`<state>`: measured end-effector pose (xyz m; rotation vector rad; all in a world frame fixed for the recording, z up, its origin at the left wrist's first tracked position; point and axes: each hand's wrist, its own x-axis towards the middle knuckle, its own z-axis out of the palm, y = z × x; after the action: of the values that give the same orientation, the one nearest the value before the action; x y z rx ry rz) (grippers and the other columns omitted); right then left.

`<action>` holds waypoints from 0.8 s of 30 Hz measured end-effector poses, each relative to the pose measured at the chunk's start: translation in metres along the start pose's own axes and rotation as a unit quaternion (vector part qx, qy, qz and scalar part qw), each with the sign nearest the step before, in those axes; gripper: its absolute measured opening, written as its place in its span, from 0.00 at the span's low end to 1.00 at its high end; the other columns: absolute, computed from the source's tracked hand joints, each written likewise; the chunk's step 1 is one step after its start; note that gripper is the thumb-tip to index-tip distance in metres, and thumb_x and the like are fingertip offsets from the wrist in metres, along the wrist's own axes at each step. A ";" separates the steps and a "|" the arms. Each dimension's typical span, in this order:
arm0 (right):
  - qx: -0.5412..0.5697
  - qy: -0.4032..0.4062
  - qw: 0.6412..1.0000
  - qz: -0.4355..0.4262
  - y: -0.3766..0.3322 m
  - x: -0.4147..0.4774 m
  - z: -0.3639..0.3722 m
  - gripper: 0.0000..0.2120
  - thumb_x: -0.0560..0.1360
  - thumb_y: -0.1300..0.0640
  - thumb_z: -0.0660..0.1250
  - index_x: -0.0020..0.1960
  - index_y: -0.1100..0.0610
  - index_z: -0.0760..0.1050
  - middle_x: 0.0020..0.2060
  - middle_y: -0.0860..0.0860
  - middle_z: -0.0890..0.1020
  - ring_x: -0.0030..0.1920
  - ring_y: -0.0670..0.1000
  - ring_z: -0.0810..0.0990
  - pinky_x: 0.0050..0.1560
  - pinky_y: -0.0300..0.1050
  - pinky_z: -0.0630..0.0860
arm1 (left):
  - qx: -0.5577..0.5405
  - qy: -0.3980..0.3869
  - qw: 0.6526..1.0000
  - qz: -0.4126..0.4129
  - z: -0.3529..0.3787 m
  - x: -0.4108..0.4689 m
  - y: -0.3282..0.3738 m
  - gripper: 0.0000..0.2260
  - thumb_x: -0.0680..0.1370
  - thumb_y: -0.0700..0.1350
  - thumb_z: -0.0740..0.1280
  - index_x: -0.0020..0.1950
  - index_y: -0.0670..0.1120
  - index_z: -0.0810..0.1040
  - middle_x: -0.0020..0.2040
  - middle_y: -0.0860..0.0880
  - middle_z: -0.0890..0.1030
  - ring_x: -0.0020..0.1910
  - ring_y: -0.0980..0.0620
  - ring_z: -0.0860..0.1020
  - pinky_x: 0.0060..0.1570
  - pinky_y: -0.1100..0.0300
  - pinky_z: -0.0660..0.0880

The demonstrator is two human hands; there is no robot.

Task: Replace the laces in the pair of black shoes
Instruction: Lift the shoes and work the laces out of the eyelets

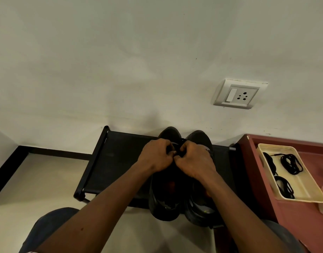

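Note:
Two black shoes stand side by side on a low black rack [109, 161], toes toward the wall: the left shoe [165, 201] and the right shoe [200, 207]. My left hand [156, 156] and my right hand [194, 160] meet over the left shoe's lacing area, fingers curled, pinching a black lace [176, 148] between them. The lace and the eyelets are mostly hidden under my fingers. Coiled black laces [291, 164] lie in a cream tray [303, 197] to the right.
The tray sits on a reddish-brown cabinet top [306, 225] right of the rack. A white wall socket [239, 94] is on the wall above. Pale floor lies to the left, with a black skirting along the wall. My knees show at the bottom.

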<state>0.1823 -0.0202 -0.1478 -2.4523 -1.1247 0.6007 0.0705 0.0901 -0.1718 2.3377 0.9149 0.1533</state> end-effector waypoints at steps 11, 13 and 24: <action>0.008 -0.014 1.000 0.005 0.001 0.001 -0.001 0.14 0.74 0.46 0.71 0.56 0.47 0.74 0.44 0.49 0.81 0.44 0.51 0.82 0.48 0.51 0.83 | -0.062 0.057 0.995 -0.046 -0.017 0.001 -0.002 0.05 0.79 0.50 0.68 0.43 0.55 0.80 0.39 0.57 0.82 0.43 0.56 0.80 0.58 0.46 0.77; 0.016 -0.017 1.000 0.005 0.002 0.001 -0.002 0.14 0.74 0.46 0.72 0.55 0.47 0.73 0.44 0.48 0.81 0.44 0.50 0.82 0.47 0.51 0.83 | -0.123 0.088 0.987 -0.056 -0.023 0.002 -0.006 0.06 0.80 0.49 0.68 0.43 0.55 0.80 0.39 0.58 0.82 0.43 0.57 0.81 0.56 0.47 0.79; 0.027 -0.014 1.000 0.003 0.007 0.004 0.002 0.13 0.73 0.44 0.73 0.53 0.45 0.74 0.42 0.46 0.81 0.41 0.46 0.82 0.40 0.44 0.80 | -0.455 0.293 0.822 -0.178 -0.067 0.015 -0.037 0.08 0.83 0.44 0.67 0.46 0.52 0.81 0.44 0.53 0.81 0.51 0.51 0.79 0.54 0.55 0.74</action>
<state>0.1884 -0.0210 -0.1539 -2.4087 -1.0978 0.6605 0.0398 0.1545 -0.1413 1.1962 1.1900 0.9627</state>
